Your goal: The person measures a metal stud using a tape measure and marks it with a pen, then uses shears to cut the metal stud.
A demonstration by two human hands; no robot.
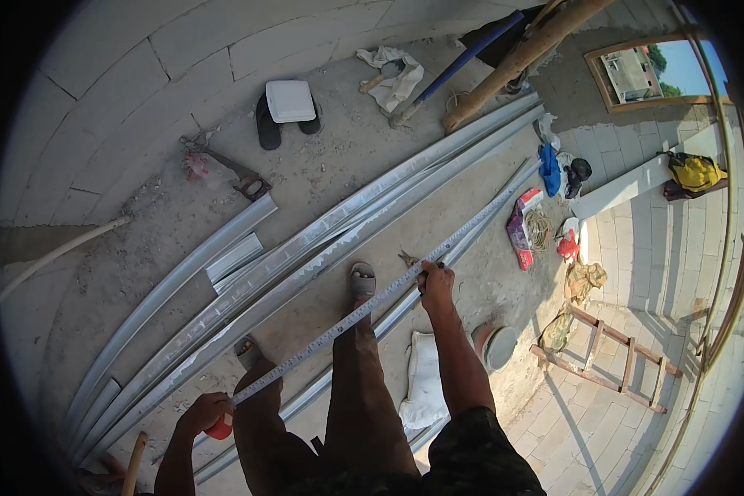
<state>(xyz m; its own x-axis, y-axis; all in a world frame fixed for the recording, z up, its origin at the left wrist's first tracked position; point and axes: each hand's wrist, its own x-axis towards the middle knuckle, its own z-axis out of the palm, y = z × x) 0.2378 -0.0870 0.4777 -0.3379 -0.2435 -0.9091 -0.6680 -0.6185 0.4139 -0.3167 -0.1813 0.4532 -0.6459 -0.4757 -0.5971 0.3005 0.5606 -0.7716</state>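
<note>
My left hand point(203, 413) is closed round a red tape measure point(220, 427) at the lower left. Its pale blade point(339, 327) runs out, up and to the right, across my legs and over the metal profiles. About midway along the blade, my right hand point(435, 283) is closed on a small metal tool with two jaws point(408, 259), like snips or pliers. The blade passes right by these fingers; whether they also pinch it I cannot tell. Long silvery metal profiles point(322, 223) lie in a bundle beyond my feet, and thinner ones point(401, 307) run beneath the blade.
A handsaw point(244, 178), a white foam box point(291, 101) on dark sandals and a wooden pole point(521, 62) are on the far side. To the right are a bucket point(499, 347), a white sack point(426, 380), coiled rope point(539, 230) and a wooden ladder point(603, 355).
</note>
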